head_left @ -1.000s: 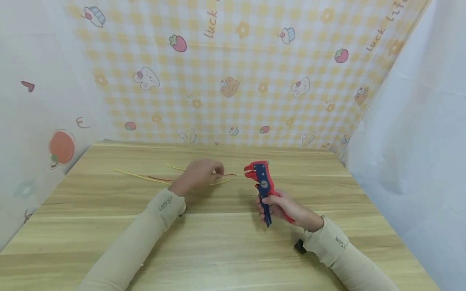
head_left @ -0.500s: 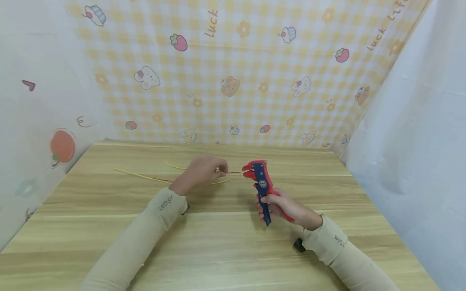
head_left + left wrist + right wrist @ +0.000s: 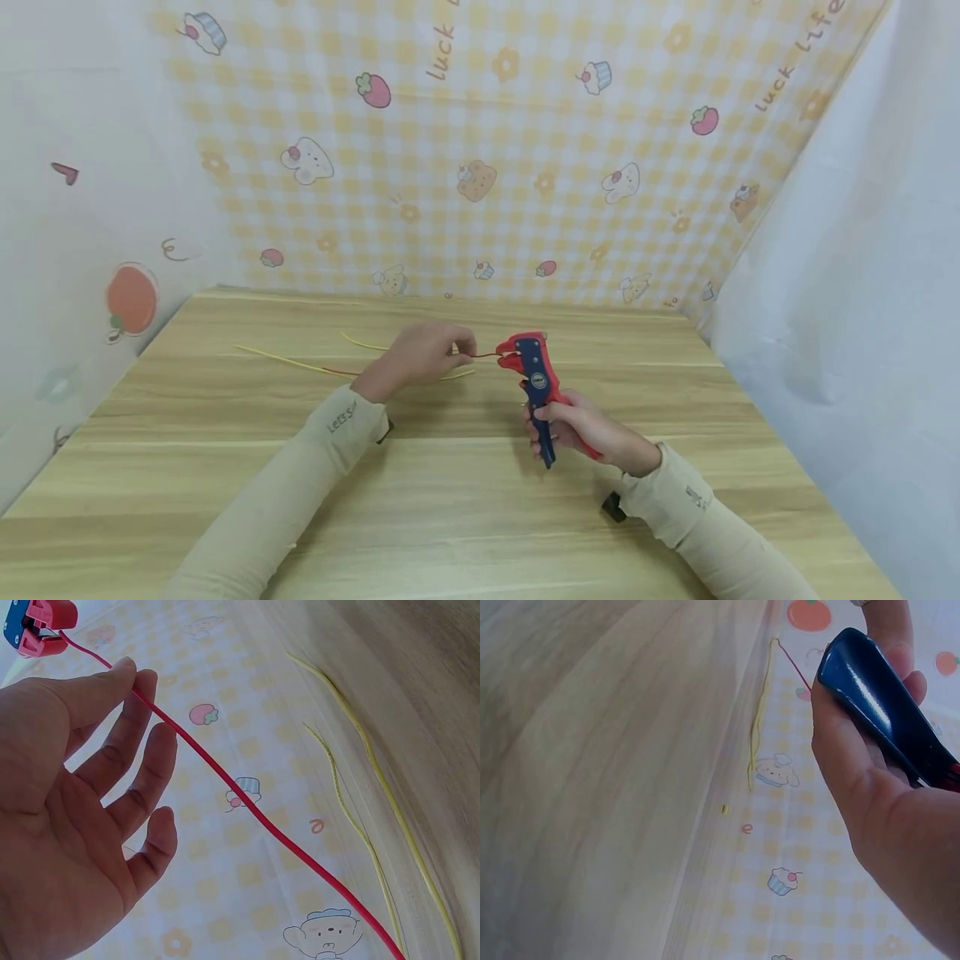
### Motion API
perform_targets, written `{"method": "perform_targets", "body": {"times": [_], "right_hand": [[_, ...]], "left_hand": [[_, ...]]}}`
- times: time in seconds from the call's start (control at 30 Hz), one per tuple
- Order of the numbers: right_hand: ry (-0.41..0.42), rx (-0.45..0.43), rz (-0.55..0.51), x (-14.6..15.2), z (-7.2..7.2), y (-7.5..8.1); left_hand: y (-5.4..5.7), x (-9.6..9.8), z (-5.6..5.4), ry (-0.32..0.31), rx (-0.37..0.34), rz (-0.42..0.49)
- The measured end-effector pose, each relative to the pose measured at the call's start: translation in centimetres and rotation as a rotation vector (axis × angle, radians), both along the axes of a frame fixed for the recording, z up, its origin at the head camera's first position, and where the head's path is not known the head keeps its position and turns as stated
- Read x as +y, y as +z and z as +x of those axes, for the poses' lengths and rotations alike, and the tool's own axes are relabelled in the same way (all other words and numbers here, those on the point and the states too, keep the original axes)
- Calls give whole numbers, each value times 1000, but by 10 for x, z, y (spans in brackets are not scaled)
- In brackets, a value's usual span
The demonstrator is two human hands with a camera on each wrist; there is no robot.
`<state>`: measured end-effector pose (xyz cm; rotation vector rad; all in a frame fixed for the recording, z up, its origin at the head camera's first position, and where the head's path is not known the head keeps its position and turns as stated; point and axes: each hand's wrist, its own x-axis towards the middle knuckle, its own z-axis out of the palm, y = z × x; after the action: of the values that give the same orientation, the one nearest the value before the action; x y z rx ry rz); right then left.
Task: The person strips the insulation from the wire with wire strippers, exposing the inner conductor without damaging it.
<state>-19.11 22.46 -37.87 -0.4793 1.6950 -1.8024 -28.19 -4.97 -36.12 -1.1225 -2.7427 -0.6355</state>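
Observation:
Between thumb and fingertip, my left hand (image 3: pixel 423 354) pinches a thin red wire (image 3: pixel 255 810) near its right end. The wire's tip sits in the mouth of a red and blue wire stripper (image 3: pixel 537 362). My right hand (image 3: pixel 588 429) grips the stripper by its handles, its head upright and facing left. The stripper's jaws stand apart around the wire tip in the left wrist view. In the right wrist view, the dark blue handle (image 3: pixel 874 694) lies across the fingers, and the stripper's head is out of frame.
Yellow wires (image 3: pixel 285 360) lie on the wooden table (image 3: pixel 465 517) under and beside the left hand. A tiny yellow piece (image 3: pixel 725 809) rests on the table in the right wrist view. Behind the table hangs a checked cloth (image 3: pixel 420 208); a white sheet (image 3: pixel 840 333) borders the right side.
The left hand has shifted slightly right with the red wire, and the stripper slightly left. The wire tip, earlier apart from the stripper, is now in its mouth.

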Motion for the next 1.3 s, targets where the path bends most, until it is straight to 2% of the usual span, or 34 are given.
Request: {"method": "perform_targets", "body": {"times": [0.43,1.3], "right_hand": [[-10,8,-3,0,-3,-2],[-37,14,-29,0,-4,-7]], "left_hand": [[2,1,1,-11,-31,27],[6,4,5,-19,-24,21]]}}
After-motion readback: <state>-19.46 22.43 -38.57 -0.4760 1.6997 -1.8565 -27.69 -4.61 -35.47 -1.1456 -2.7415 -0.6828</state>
